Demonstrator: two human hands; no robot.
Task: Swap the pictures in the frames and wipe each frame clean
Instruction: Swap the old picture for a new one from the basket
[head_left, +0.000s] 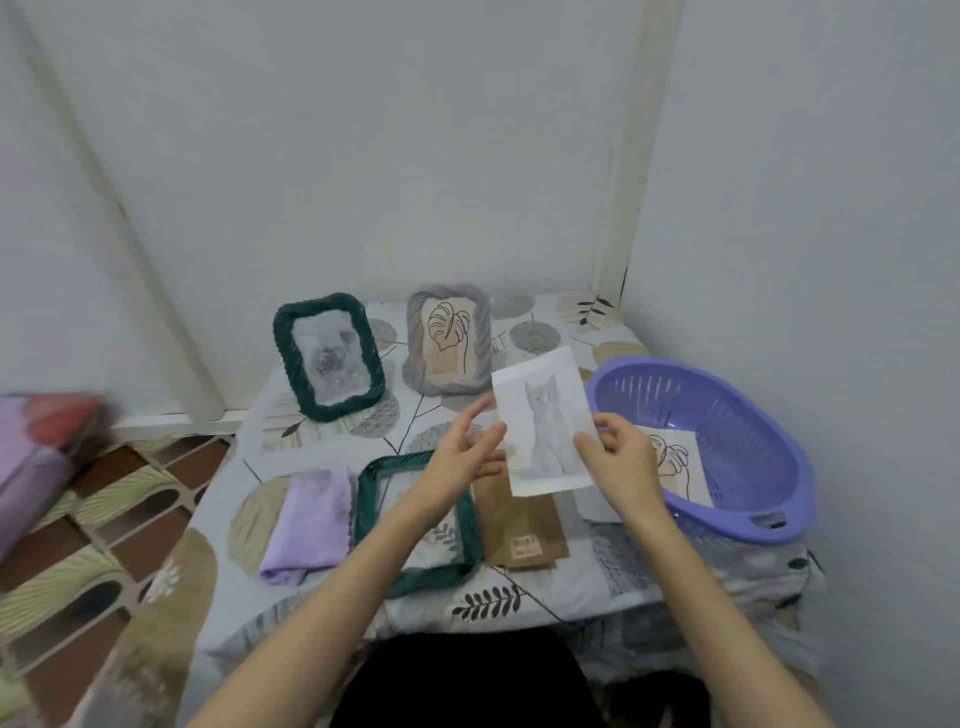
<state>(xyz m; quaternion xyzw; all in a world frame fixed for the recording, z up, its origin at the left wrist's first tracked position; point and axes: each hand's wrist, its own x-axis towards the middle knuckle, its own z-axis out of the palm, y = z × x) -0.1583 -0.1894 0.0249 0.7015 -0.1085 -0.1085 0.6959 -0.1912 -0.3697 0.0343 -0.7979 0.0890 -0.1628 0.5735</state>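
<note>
View from the head camera over a bench (524, 587) draped in a leaf-patterned cloth, set in the corner of a pale-walled room. Both hands hold a cat picture (545, 423) upright above the middle of the bench: the left hand (465, 460) touches its left edge with nearly straight fingers and thumb, the grip itself not clearly visible; the right hand (618, 457) pinches its lower right edge between thumb and curled fingers.

Below the left forearm, near the front edge, an empty dark green woven frame (415, 519) lies flat, the cloth pattern showing through its opening. Just beside it on the right lies a brown backing board (522, 530), partly under the held picture. On the frame's left, touching it or nearly so, rests a folded lilac cloth (311, 522).

Toward the back edge two frames stand tilted: a second dark green frame (328, 356) holding a pale, blurred picture, and to its right a grey woven frame (449, 338) holding a line drawing of a leaf.

At the right edge sits a lilac-blue plastic basket (727, 415); a loose leaf drawing (675, 467) lies over its near rim, partly hidden by the right hand.

At the far left, off the bench, a blurred purple and red bundle (41, 441) lies above a patterned tile floor (104, 519).
</note>
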